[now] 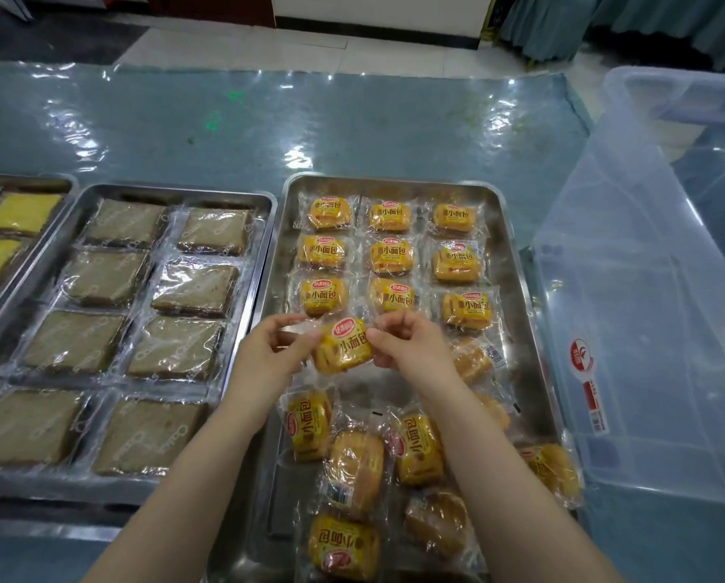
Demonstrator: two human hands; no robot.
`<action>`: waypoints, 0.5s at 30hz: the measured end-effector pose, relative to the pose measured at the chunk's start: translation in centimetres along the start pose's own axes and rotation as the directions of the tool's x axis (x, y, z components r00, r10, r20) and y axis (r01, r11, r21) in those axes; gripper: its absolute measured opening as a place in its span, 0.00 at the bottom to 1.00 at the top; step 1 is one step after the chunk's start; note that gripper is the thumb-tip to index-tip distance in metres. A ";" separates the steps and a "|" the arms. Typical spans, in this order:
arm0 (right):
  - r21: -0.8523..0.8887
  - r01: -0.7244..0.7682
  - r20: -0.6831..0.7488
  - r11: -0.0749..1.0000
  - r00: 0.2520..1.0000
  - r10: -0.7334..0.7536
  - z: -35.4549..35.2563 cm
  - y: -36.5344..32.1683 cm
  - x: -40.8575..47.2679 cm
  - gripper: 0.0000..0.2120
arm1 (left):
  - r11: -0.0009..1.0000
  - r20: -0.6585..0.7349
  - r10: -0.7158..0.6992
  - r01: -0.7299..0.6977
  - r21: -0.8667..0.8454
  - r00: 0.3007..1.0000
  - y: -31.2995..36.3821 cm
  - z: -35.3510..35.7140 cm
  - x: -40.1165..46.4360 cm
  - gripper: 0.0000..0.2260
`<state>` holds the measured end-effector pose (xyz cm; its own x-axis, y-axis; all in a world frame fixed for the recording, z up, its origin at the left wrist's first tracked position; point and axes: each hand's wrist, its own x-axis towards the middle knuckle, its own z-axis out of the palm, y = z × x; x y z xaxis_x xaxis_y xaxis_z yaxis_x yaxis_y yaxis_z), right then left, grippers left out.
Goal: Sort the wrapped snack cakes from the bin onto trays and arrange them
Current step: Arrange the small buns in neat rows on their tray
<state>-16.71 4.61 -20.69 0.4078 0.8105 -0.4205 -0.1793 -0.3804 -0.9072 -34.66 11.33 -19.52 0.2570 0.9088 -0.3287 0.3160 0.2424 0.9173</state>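
A wrinkled clear plastic sheet [234, 132] covers the blue table, with white floor tiles [243, 48] beyond.

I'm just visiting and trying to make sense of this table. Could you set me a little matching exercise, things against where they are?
Things:
1. yellow bun
2. brown cake slices
3. clear bin
4. loose buns

Places:
A. middle tray
B. near end of the right tray
C. held between left hand and right hand
D. far right of the table

Pairs: 1-C, 2-A, 3-D, 4-B
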 end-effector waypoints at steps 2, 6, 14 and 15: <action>0.055 -0.056 -0.083 0.997 0.995 0.061 0.7 1.5 0.1 0.05 | 0.994 -0.105 0.049 -0.038 0.104 0.993 -0.7 -0.1 0.0 0.17; 0.109 -0.121 -0.146 0.987 0.980 0.137 2.6 3.1 0.5 0.08 | 0.929 -0.067 0.191 -0.158 0.336 0.979 -2.1 -0.4 -0.1 0.21; -0.317 -0.087 -0.087 0.944 0.994 0.062 6.2 4.1 0.4 0.10 | 0.622 0.197 0.161 -0.254 0.741 0.967 -4.9 1.0 -0.8 0.27; -0.318 -0.084 -0.098 0.944 0.994 0.055 6.2 4.3 0.5 0.09 | 0.611 0.217 0.144 -0.259 0.748 0.965 -5.4 1.0 -0.8 0.28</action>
<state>-22.81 6.12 -24.80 0.4831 0.7406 -0.4670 0.0810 -0.5689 -0.8184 -35.69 8.91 -24.45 0.4918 0.8387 -0.2340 0.8096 -0.3416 0.4773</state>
